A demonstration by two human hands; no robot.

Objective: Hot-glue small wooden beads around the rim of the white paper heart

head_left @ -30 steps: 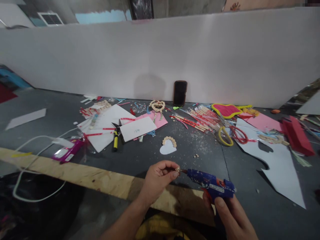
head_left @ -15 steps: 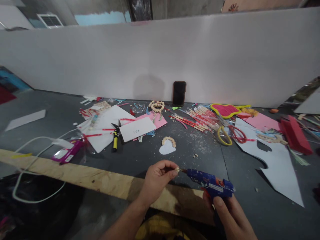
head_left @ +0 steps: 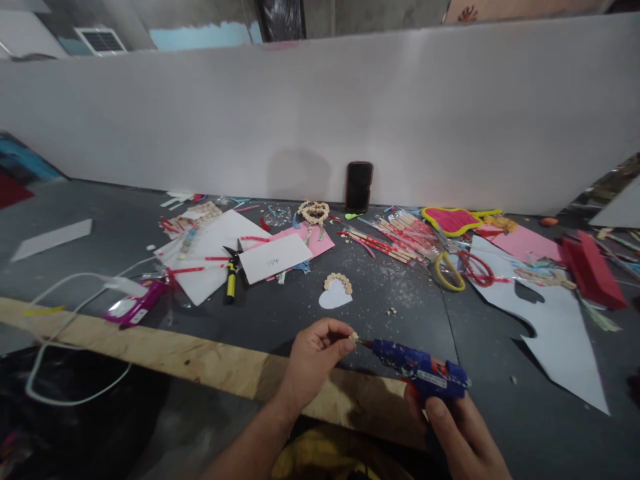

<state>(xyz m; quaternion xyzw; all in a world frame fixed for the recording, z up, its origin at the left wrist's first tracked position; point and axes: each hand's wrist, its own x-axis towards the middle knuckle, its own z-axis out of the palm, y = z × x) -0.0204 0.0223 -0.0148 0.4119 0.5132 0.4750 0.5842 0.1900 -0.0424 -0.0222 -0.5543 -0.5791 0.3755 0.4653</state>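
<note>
My left hand [head_left: 320, 360] pinches a small pale piece [head_left: 354, 337] between thumb and fingertips; it looks like one of the beige bits on the heart, but its exact kind is too small to tell. Wrapped around the handle of a blue glue gun [head_left: 420, 368] is my right hand [head_left: 455, 427]. The gun's nozzle points left and is at the pale piece, seemingly touching it. Just beyond my hands a white paper heart [head_left: 335, 295] lies flat on the dark table, with a row of beige pieces [head_left: 339, 279] along its upper edge.
Black-and-yellow pliers [head_left: 231, 280] and a white card [head_left: 275, 259] lie left of the heart. A phone [head_left: 359, 187] leans on the white partition. Scissors [head_left: 450, 272] and cut white sheet [head_left: 555, 327] are at right. A purple glue gun [head_left: 135, 305] with a white cord lies far left.
The glue gun has shifted very slightly left toward the pale piece in my left hand. Everything on the table stays as it was.
</note>
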